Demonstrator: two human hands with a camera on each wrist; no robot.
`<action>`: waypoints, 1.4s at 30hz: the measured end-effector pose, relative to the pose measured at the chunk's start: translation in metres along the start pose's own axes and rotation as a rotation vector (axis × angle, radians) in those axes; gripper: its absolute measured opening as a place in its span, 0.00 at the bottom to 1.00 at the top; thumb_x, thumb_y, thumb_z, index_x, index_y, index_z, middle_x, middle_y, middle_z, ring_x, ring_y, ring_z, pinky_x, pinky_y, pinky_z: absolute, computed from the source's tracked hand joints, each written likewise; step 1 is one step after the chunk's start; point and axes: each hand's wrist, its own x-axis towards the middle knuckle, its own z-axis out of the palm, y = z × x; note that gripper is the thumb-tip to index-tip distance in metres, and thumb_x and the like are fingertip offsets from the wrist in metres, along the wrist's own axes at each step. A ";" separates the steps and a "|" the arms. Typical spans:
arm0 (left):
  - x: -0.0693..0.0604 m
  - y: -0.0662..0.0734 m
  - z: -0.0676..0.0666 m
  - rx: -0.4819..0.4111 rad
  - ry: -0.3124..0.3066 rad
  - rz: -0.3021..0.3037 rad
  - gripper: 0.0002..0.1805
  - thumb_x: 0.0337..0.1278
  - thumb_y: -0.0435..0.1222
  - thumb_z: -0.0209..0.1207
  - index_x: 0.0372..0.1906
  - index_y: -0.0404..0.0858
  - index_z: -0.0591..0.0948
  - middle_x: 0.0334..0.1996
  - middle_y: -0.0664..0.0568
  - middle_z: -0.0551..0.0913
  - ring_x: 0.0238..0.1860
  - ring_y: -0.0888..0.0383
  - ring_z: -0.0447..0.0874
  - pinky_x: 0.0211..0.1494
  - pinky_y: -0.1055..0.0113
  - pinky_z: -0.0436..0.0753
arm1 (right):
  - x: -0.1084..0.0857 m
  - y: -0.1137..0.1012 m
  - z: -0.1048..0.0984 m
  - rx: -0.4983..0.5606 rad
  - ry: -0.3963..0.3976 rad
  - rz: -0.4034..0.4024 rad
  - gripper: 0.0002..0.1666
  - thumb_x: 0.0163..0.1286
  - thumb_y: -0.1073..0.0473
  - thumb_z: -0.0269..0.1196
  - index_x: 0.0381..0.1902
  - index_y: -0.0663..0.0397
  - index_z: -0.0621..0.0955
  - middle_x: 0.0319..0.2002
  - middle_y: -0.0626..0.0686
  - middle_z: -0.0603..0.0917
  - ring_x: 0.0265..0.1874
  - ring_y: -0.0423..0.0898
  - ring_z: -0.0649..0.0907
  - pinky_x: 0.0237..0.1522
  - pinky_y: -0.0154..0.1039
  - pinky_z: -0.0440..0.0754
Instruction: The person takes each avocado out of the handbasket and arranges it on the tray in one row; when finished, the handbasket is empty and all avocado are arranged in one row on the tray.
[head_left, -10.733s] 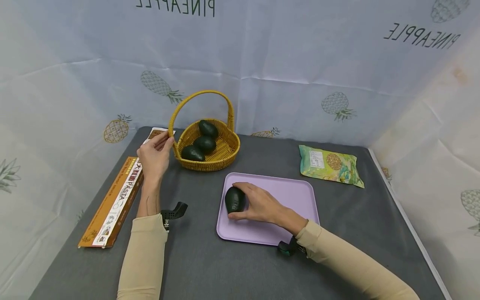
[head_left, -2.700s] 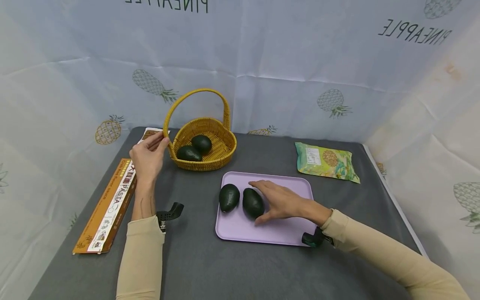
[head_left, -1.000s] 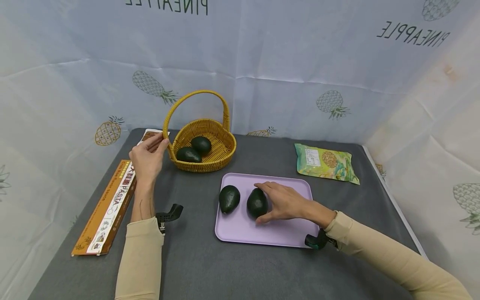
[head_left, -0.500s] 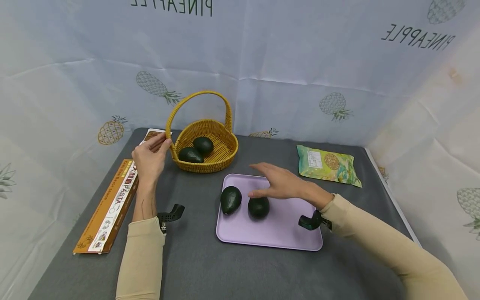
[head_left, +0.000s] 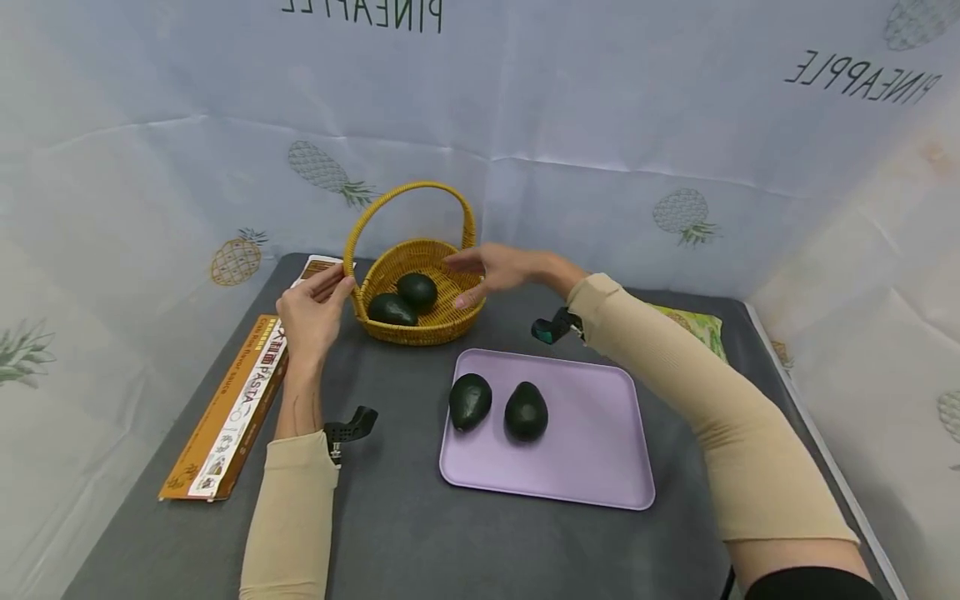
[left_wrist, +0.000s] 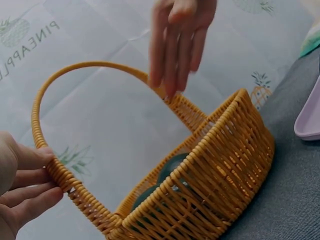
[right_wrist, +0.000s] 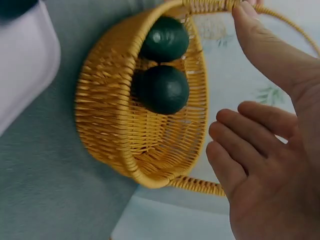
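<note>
A yellow wicker basket [head_left: 420, 333] stands at the back of the table with two dark green avocados inside, a rear avocado [head_left: 417, 292] and a front avocado [head_left: 392, 309]. My left hand [head_left: 311, 312] pinches the left side of its handle [left_wrist: 59, 172] between thumb and fingers. Over the basket's right rim hovers my right hand [head_left: 495, 271], fingers spread and holding nothing; in the right wrist view its palm [right_wrist: 275, 185] faces the basket. On the lilac tray [head_left: 585, 433] lie two more avocados, a left one [head_left: 470, 402] and a right one [head_left: 526, 412].
Left of the basket lies a long orange and white pasta box [head_left: 228, 408], partly behind my left hand. A green and yellow packet [head_left: 701, 329] sits at the back right, mostly covered by my right sleeve. A pineapple-print cloth [head_left: 570, 125] hangs behind the table.
My right hand has let go of the right avocado on the tray, lifted, and moved back and left to the basket. The left hand keeps its hold on the handle.
</note>
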 end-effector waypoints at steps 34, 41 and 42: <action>-0.001 -0.004 -0.002 -0.018 0.005 0.009 0.20 0.69 0.39 0.68 0.61 0.38 0.87 0.53 0.42 0.90 0.54 0.49 0.91 0.57 0.67 0.90 | 0.109 -0.003 0.028 -0.325 0.001 0.143 0.48 0.68 0.47 0.74 0.76 0.60 0.65 0.73 0.60 0.69 0.72 0.55 0.71 0.72 0.49 0.76; 0.000 -0.003 -0.001 -0.022 0.002 0.028 0.20 0.69 0.39 0.69 0.61 0.37 0.86 0.53 0.42 0.90 0.53 0.49 0.91 0.56 0.69 0.90 | 0.110 0.001 0.038 -0.247 0.040 0.156 0.63 0.67 0.48 0.75 0.82 0.62 0.49 0.80 0.61 0.63 0.78 0.56 0.67 0.77 0.50 0.71; 0.001 -0.003 -0.002 -0.023 0.003 0.030 0.20 0.69 0.40 0.69 0.61 0.36 0.86 0.53 0.42 0.90 0.53 0.49 0.91 0.56 0.69 0.90 | 0.110 0.001 0.038 -0.248 0.049 0.159 0.64 0.66 0.47 0.76 0.83 0.62 0.49 0.80 0.60 0.63 0.78 0.56 0.67 0.77 0.50 0.71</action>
